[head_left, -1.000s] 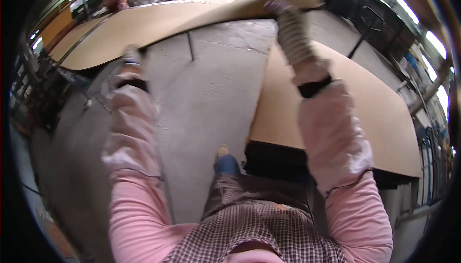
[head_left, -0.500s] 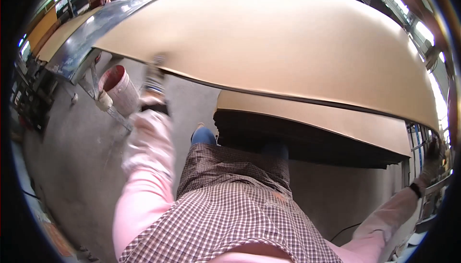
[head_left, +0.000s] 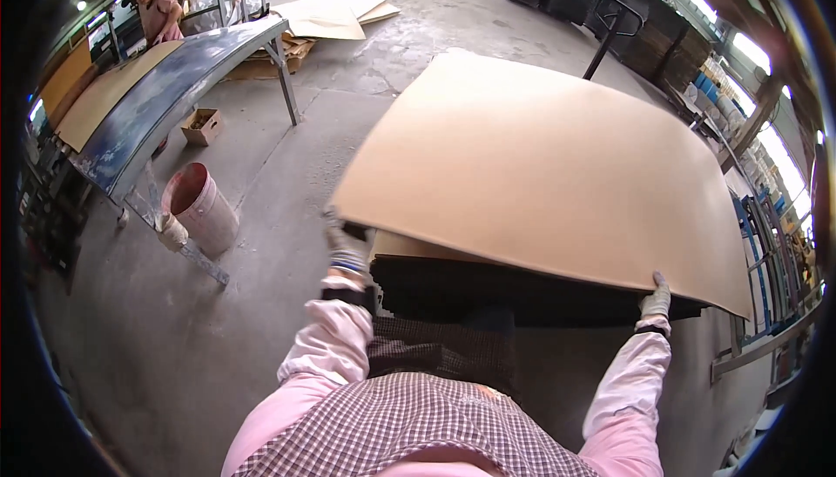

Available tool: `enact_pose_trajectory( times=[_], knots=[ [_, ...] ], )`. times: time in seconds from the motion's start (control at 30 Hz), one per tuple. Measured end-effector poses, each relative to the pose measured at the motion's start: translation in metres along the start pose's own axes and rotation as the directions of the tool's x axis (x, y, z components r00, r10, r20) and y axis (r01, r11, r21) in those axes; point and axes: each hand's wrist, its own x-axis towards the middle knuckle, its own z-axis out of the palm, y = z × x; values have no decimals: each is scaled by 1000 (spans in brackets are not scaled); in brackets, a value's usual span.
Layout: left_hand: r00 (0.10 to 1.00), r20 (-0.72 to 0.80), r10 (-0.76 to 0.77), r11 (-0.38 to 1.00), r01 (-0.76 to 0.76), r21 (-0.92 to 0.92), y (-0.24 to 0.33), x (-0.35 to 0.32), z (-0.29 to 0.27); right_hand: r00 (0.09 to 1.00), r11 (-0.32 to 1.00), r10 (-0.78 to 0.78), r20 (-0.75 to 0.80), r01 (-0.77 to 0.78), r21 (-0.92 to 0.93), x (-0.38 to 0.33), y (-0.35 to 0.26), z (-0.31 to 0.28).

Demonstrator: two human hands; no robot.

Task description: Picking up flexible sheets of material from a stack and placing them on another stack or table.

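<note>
A large, thin tan sheet [head_left: 540, 168] spreads out in front of me, its near edge slightly bowed. My left hand [head_left: 346, 246], in a pale glove with a dark band at the wrist, is closed on the sheet's near left corner. Further right, my gloved right hand [head_left: 656, 298] grips the near edge, thumb on top and fingers hidden below. Under the sheet lies a thick stack of dark-edged sheets [head_left: 470, 290], with a strip of its tan top showing near my left hand.
On the left stands a long metal-topped table [head_left: 165, 98], where a person [head_left: 158, 13] is at the far end. A stained bucket [head_left: 205, 207] and a cardboard box [head_left: 202, 127] are on the floor beside it. Beyond the sheet rises a black handle [head_left: 614, 28]. A rack [head_left: 766, 250] stands right.
The sheet has moved rightward, away from the table and over the stack. My left hand has come right to its corner, and my right hand has moved inward along the near edge.
</note>
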Motion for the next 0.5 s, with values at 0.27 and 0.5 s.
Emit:
enact_pose_trajectory(
  times=[0.27, 0.5],
  knots=[
    [987, -123, -103, 697, 160, 699, 10, 18, -26, 970, 976, 97, -222, -137, -170, 38, 10, -44],
    [952, -223, -212, 709, 307, 635, 10, 16, -51, 990, 992, 33, -139, -49, -113, 36, 35, -31]
  ],
)
